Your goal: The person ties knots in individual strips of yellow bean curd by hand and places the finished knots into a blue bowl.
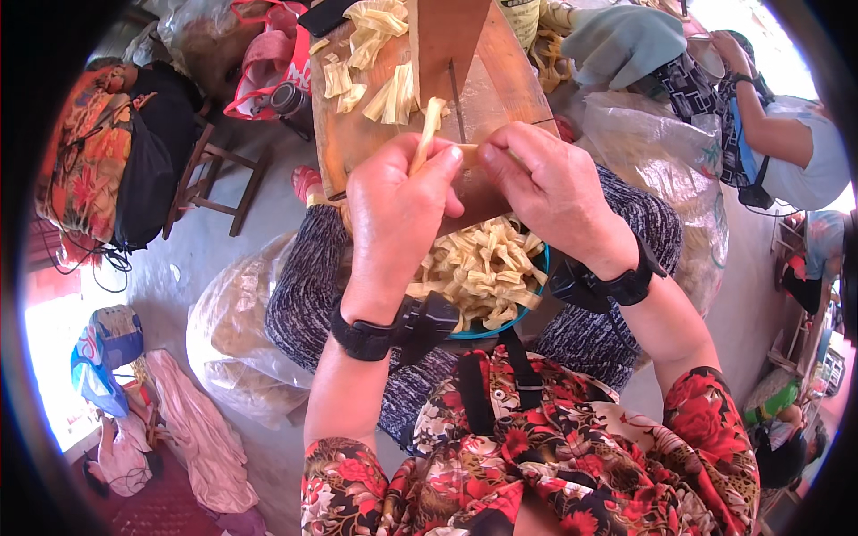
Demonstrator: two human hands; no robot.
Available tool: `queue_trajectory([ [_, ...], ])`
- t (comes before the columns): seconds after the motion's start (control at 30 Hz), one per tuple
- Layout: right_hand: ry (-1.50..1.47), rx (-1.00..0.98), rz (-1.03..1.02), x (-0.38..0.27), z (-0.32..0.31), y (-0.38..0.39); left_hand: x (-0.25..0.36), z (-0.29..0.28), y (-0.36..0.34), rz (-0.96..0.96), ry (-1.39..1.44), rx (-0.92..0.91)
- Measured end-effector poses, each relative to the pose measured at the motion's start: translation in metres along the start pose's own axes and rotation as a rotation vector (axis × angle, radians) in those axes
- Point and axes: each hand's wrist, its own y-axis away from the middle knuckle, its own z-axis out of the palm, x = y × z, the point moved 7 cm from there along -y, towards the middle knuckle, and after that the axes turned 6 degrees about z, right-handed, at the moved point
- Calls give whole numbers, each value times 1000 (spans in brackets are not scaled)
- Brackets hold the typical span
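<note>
Both of my hands are raised over the near end of a wooden bench. My left hand (393, 201) pinches a pale yellow strip (431, 129), like bean curd skin, between thumb and fingers, one end sticking up. A short stretch of the strip runs across to my right hand (554, 192), whose thumb and forefinger close on it. Below them, between my knees, a blue basin (494, 334) holds a heap of knotted yellow pieces (492, 268). Several loose strips (393, 96) lie on the bench (505, 80) beyond my left hand.
A brown upright board (447, 40) rises from the bench. Clear plastic sacks (241, 330) flank my legs. A dark flask (290, 103) and a red bag (273, 54) stand left of the bench. Another person (786, 134) sits at right; a wooden stool (219, 179) is at left.
</note>
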Motion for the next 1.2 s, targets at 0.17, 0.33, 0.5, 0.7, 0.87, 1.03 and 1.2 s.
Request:
queue_trajectory([
  [0.17,53,62,-17,0,1,-2,3,3,-5,47,-27,36],
  [0.33,196,-9,94,9,8,-4,3,4,-7,47,-216,56],
  [0.5,238,103,37,1,-16,3,5,-23,12,45,-238,80],
  [0.7,265,-32,-49,-35,-29,27,12,-20,47,189,-306,-82],
  [0.87,-408,-81,132,-38,-13,49,26,5,69,544,-552,-235],
  [1.03,-320,-127,58,-41,-5,58,9,1,65,221,-355,-299],
  [1.2,-699,7,514,6,-24,45,26,-5,77,-36,225,-347],
])
